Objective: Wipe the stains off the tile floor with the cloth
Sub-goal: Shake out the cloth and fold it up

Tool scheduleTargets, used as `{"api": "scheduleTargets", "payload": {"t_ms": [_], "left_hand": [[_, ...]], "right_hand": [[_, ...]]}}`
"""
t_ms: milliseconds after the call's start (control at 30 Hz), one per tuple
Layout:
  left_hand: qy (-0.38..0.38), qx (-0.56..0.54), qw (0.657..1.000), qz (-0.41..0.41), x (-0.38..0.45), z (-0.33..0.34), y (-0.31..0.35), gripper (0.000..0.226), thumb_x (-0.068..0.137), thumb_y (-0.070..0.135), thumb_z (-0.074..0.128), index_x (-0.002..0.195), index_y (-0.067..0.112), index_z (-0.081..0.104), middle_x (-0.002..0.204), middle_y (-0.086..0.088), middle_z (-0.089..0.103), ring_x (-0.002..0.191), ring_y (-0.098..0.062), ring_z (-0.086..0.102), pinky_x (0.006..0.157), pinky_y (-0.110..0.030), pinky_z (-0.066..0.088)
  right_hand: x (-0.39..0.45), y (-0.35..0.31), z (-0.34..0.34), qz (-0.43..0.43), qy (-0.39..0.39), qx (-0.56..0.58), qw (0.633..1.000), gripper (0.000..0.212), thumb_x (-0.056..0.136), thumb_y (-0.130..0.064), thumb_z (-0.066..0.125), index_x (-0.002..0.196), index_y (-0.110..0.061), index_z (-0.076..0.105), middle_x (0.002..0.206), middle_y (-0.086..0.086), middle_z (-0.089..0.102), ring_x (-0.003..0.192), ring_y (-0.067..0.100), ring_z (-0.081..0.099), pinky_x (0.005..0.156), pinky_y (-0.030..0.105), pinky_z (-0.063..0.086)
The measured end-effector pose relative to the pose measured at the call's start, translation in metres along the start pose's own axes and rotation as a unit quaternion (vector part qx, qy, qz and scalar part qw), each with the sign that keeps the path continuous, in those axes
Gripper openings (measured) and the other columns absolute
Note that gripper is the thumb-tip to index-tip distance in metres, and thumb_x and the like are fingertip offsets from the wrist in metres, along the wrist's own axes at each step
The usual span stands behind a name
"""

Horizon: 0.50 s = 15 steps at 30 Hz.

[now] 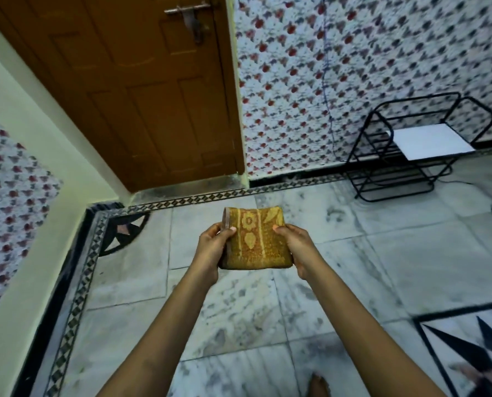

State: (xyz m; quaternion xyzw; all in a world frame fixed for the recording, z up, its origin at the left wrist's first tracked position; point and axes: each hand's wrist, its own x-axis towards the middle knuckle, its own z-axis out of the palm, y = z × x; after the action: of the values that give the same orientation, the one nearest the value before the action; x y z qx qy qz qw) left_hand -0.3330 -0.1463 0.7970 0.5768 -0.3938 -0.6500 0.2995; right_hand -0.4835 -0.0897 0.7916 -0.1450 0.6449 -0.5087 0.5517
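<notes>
Cloth: folded to a thick yellow-brown pad with a leaf pattern, held in the air above the tile floor, at the centre of the view; it does not touch the floor.
Left hand: pinches the 9 o'clock edge of the cloth, thumb on top, fingers curled under.
Right hand: pinches the 3 o'clock edge in the same way, thumb on the upper face.
Step in hand: I judge that the pad is being made ready, and wiping is not yet begun.
How to do it well: keep the folds tight, so that the pad stays flat and thick; bring it down with 1 broad face on the tile; then press with a flat palm over the grey marks, toward 6 o'clock of the cloth.
Stains: grey patches lie on many tiles; I cannot tell which are dirt and which are marble pattern.
Long axis: it runs nearly 9 to 3 o'clock, between the 2 hands.
Pointing: the stripes of the pattern run 12 to 6 o'clock; the folded, rounded edge is at 6 o'clock, the far edge looks toward the door.
</notes>
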Motion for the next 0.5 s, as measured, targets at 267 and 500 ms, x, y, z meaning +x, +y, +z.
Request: {"api": "scheduleTargets", "payload": {"t_ms": [267,500], "left_hand": [[-0.057,0.016,0.998,-0.001,0.006,0.163,0.002,0.021,0.094,0.017,0.052,0.114,0.014,0.058,0.102,-0.006,0.067,0.095,-0.026,0.063,0.084,-0.042,0.052],[-0.112,0.034,0.993,-0.006,0.057,0.28,0.013,0.023,0.094,0.019,0.052,0.116,0.017,0.059,0.11,-0.007,0.066,0.104,-0.026,0.061,0.091,-0.042,0.049]], "right_hand": [[0.025,-0.057,-0.152,-0.014,0.033,-0.006,0.999,0.009,0.095,-0.019,0.052,0.097,-0.014,0.059,0.086,0.003,0.062,0.073,0.018,0.06,0.057,0.027,0.048],[0.08,-0.095,-0.25,-0.014,0.074,0.017,0.997,0.016,0.094,-0.021,0.052,0.104,-0.012,0.06,0.102,0.009,0.063,0.086,0.024,0.061,0.061,0.028,0.049]]}}
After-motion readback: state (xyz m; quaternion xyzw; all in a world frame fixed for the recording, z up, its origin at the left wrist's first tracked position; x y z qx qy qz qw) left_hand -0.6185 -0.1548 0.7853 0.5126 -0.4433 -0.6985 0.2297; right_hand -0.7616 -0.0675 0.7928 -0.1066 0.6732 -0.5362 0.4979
